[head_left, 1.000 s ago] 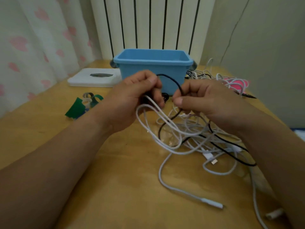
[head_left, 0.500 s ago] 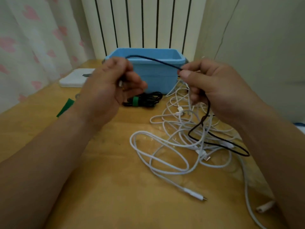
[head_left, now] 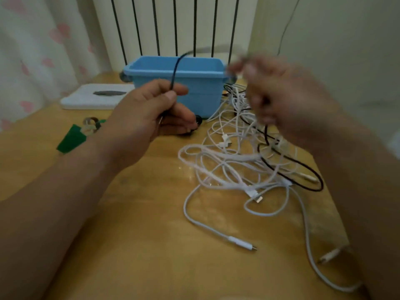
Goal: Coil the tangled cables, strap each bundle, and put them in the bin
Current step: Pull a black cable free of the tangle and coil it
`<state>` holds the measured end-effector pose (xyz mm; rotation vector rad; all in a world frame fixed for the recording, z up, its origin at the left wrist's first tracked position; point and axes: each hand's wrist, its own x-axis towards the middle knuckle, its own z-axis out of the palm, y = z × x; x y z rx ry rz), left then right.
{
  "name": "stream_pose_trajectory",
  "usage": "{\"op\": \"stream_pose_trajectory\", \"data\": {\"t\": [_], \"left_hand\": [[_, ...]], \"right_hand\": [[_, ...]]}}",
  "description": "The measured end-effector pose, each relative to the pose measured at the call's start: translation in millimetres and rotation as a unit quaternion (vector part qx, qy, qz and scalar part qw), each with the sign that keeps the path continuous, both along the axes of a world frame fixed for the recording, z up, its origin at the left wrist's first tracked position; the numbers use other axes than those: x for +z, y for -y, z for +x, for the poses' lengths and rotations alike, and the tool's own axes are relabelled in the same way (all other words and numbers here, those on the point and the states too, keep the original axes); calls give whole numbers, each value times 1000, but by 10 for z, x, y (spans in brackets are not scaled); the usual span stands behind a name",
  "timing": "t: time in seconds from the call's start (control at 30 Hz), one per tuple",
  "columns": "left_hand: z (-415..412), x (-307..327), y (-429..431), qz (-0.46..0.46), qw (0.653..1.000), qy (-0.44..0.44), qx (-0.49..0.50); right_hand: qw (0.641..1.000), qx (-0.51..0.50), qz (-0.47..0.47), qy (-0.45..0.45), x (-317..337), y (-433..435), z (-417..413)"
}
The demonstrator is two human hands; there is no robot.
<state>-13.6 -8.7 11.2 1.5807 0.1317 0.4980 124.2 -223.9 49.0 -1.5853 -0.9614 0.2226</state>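
Wooden tabletop [head_left: 151,213] before a white radiator [head_left: 164,24], with a blue bin [head_left: 205,94] standing just beyond the fingertips of both hands. Left hand [head_left: 142,120] pinches a black cable [head_left: 176,70] between thumb and forefinger, its other fingers loosely curled. From the pinch the cable rises, arcs over the bin to the fingers of the right hand [head_left: 285,100], then drops below them into a tangle of white cables [head_left: 227,167] on the table. Right hand is motion-blurred, so whether its fingers grip cannot be told; green straps [head_left: 71,140] lie left of the left wrist.

Left hand [head_left: 147,113] pinches black cable [head_left: 176,70] before blue bin [head_left: 201,94].
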Motion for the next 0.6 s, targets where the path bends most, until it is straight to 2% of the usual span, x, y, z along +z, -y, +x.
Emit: {"op": "stream_pose_trajectory", "data": {"t": [0.07,0.1,0.17,0.23,0.3,0.33,0.37,0.43,0.5,0.6], "left_hand": [[43,-26,-35,-13,999,-16,37],[67,-33,-44,-17,998,-20,54],[90,-39,-77,-17,996,-35,76],[72,-29,-72,-25,996,-59,64],[48,-34,-42,-25,996,-75,30],[43,-40,-23,-19,996,-80,17],[50,-51,-9,-15,996,-82,7],[64,-64,39,-17,997,-78,-2],[71,-80,75,-18,997,-76,1],[63,-113,94,-2,997,-80,15]], "right_hand": [[988,-57,-131,51,-171,-57,-4],[988,-45,-142,42,-218,-73,-26],[994,12,-104,-4,-231,-96,-84],[995,74,-24,-65,-172,-123,-159],[993,87,23,-71,-148,-174,-239],[998,54,8,-22,-173,-211,-275],[997,11,-33,62,-214,-242,-319],[970,-19,-116,212,-348,-314,-419],[947,-6,-170,274,-472,-386,-506],[928,-8,-211,307,-558,-456,-531]]}}
